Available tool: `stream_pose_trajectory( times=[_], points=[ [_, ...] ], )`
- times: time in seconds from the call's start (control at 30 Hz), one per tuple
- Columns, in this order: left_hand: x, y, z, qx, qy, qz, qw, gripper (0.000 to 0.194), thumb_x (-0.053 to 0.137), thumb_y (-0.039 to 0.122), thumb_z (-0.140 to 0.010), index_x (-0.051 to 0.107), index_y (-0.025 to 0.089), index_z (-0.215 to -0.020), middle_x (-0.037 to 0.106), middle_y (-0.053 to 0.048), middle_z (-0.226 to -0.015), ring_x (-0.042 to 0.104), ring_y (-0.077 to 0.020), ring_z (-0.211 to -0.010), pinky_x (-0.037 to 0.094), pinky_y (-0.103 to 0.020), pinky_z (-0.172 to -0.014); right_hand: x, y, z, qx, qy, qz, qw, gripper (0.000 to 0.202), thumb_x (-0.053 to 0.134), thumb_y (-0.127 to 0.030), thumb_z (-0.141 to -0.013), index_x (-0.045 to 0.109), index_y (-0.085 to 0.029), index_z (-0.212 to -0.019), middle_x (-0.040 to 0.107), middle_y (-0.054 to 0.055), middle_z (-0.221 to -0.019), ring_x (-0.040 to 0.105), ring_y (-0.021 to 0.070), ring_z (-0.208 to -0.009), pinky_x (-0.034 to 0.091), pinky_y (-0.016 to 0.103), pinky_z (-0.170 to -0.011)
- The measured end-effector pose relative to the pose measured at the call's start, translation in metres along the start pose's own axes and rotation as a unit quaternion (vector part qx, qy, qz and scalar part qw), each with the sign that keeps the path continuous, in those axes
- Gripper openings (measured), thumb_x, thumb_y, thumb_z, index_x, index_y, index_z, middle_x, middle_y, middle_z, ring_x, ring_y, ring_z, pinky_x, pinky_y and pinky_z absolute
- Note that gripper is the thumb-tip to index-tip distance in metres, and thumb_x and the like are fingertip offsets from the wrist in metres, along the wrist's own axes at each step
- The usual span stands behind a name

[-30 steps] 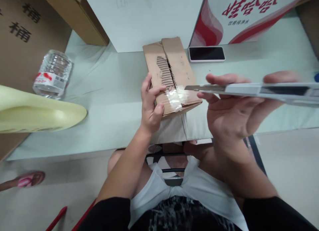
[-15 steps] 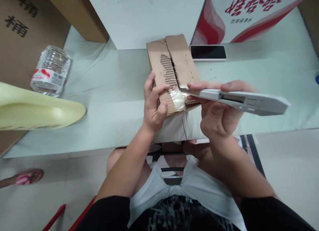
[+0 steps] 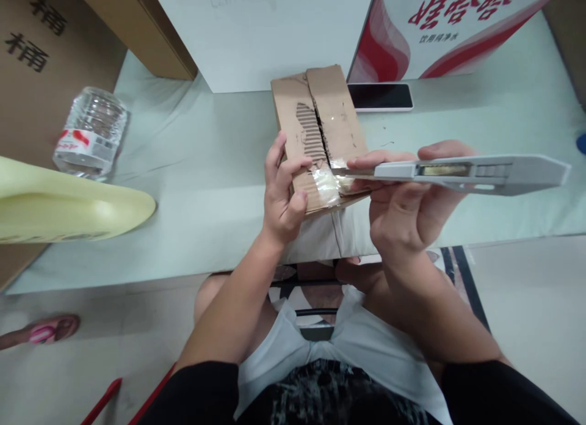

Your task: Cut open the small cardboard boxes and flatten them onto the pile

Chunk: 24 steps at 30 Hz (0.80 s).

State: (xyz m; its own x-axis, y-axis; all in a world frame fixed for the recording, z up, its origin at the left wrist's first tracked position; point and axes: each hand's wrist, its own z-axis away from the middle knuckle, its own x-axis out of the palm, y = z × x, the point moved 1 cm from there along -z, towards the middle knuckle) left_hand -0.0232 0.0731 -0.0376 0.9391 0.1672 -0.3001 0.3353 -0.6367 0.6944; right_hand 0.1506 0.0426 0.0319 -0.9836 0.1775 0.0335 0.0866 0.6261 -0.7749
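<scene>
— Holding what, exactly? Quick rundown pls.

— Left hand (image 3: 281, 193) is clamped on the near-left corner of a small cardboard box (image 3: 320, 132); thumb on top, fingers curled over the left edge. So that grip is closed on the box. Right hand (image 3: 403, 205) is wrapped round a grey utility knife (image 3: 458, 171), forefinger along the top, thumb behind. Grip closed on the knife, handle sticking out to the right.

— Where's the blade?

— Blade tip (image 3: 341, 171) sits at the box's near end, right at the clear tape (image 3: 327, 182) crumpled over the flap seam. Touching or just above, can't tell.

— And the box itself?

— Lying flat on the bench (image 3: 206, 168), near edge overhanging the front a bit, w/ its long axis running away from the person. Top flaps shut; the paper skin is torn off along the seam, corrugation showing.

— Anything else on the bench?

— Black phone (image 3: 379, 97) face up just beyond the box on the right, near but apart. Water bottle (image 3: 90, 135) on its side far left, well apart. Pale yellow curved object (image 3: 68, 208) pokes in from the left edge. Red-and-white printed carton (image 3: 458, 28) stands at the back right, a white panel (image 3: 265, 34) beside it, brown cartons (image 3: 46, 65) at back left.

— Below the bench?

— Person's lap in white shorts; a pink-sandalled foot (image 3: 43, 330) of someone else on the floor at lower left.
</scene>
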Motion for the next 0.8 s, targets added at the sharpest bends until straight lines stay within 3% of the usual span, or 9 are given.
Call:
stream_pose_trajectory(
  times=[0.23,0.4,0.57,0.8],
  points=[
    [-0.0003,0.0005,-0.0005,0.006,-0.004,-0.019,1.000,0.056,0.036,0.073,-0.100,0.059,0.034,-0.134,0.037,-0.003,-0.171,0.037,-0.0366,-0.159,0.034,-0.062,-0.131,-0.0010,-0.0031,0.0022,0.026,0.026,-0.028,0.999,0.026,0.049,-0.056,-0.105,0.041,-0.035,-0.118,0.070,-0.001,-0.098,0.074,0.0177,-0.086,0.062,0.031,-0.062],
    [-0.0006,0.0048,-0.0018,0.011,0.002,-0.004,1.000,0.052,0.039,0.070,-0.100,0.060,0.035,-0.134,0.039,-0.003,-0.169,0.039,-0.0360,-0.157,0.031,-0.061,-0.131,-0.0009,-0.0041,0.0032,0.062,0.030,-0.008,0.998,0.031,0.041,-0.063,-0.105,0.038,-0.036,-0.121,0.070,0.001,-0.102,0.075,0.0212,-0.092,0.067,0.040,-0.074],
    [-0.0005,0.0065,-0.0014,-0.004,-0.001,-0.007,1.000,0.057,0.037,0.076,-0.098,0.062,0.033,-0.129,0.039,-0.004,-0.168,0.035,-0.0384,-0.158,0.026,-0.064,-0.132,0.0008,-0.0044,0.0035,0.037,0.061,0.026,0.997,0.030,0.038,-0.062,-0.105,0.042,-0.038,-0.122,0.070,0.001,-0.096,0.075,0.0214,-0.086,0.067,0.041,-0.071],
    [-0.0004,0.0060,-0.0011,-0.011,0.000,-0.016,1.000,0.059,0.036,0.077,-0.098,0.062,0.033,-0.126,0.040,-0.005,-0.168,0.035,-0.0391,-0.158,0.026,-0.065,-0.131,-0.0012,0.0014,0.0095,0.070,0.032,-0.012,0.997,0.035,0.034,-0.066,-0.105,0.041,-0.038,-0.125,0.069,0.001,-0.102,0.079,0.0233,-0.095,0.069,0.043,-0.078]
  ],
)
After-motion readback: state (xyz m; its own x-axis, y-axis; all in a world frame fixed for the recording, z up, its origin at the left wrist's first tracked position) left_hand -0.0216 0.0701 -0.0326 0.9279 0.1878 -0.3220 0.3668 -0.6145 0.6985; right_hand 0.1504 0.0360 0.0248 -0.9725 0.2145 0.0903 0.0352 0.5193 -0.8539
